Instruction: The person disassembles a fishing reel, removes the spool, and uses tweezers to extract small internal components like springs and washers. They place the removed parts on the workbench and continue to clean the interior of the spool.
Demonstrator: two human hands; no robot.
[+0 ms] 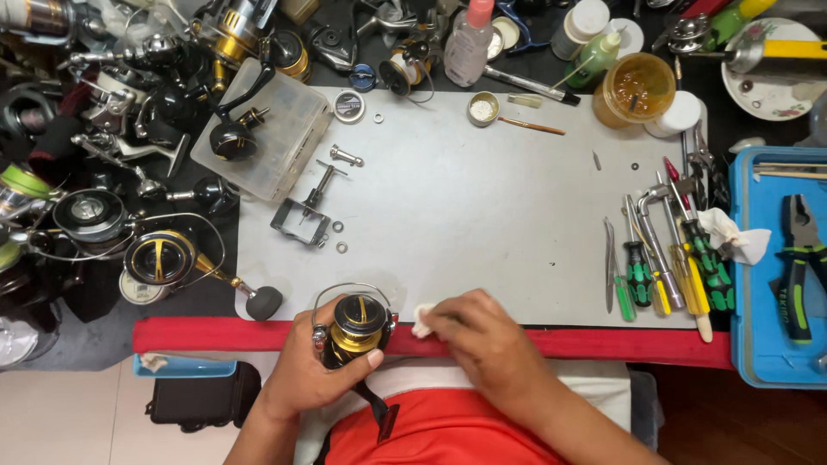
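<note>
My left hand (pixel 303 368) grips a black and gold fishing reel (pixel 355 325) at the near edge of the grey work mat (pixel 482 215), over the red table rim. My right hand (pixel 482 340) pinches a small white wad of tissue (pixel 424 317) right beside the reel's body. The reel's wire bail arcs over its spool. Both forearms come up from the bottom of the view.
Several fishing reels (pixel 155 258) crowd the left side, with a clear plastic box (pixel 276 129). Small metal parts (pixel 303 215) lie on the mat's left. Screwdrivers (pixel 672 258) line the right, a blue tray with pliers (pixel 797 258) beyond. Bottles and an amber jar (pixel 636 86) stand at the back.
</note>
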